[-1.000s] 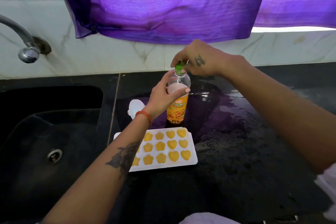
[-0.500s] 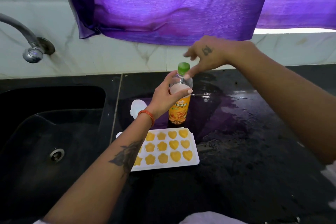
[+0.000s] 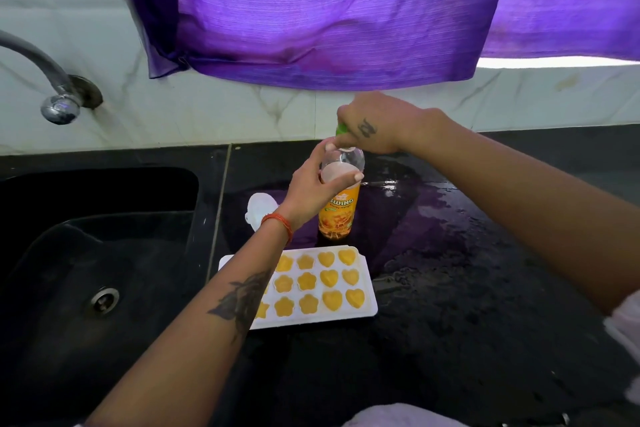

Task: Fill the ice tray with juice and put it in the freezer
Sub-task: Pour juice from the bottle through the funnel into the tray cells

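Note:
A white ice tray (image 3: pixel 367 288) lies on the black counter, its heart and flower cells holding orange juice; my left forearm covers its left end. Just behind it stands a juice bottle (image 3: pixel 337 215) with an orange label. My left hand (image 3: pixel 311 185) grips the bottle's upper part. My right hand (image 3: pixel 372 125) is over the bottle's top, fingers curled round the green cap (image 3: pixel 341 129), which peeks out at the hand's left edge.
A black sink (image 3: pixel 104 253) with a drain lies to the left, a steel tap (image 3: pixel 52 94) above it. A white object (image 3: pixel 259 210) sits left of the bottle. The counter (image 3: pixel 467 270) right of the tray is wet. A purple cloth (image 3: pixel 329 10) hangs behind.
My right hand let go of the cap and lifted half a second ago, then came back down and closed round it again. My left hand kept its hold on the bottle.

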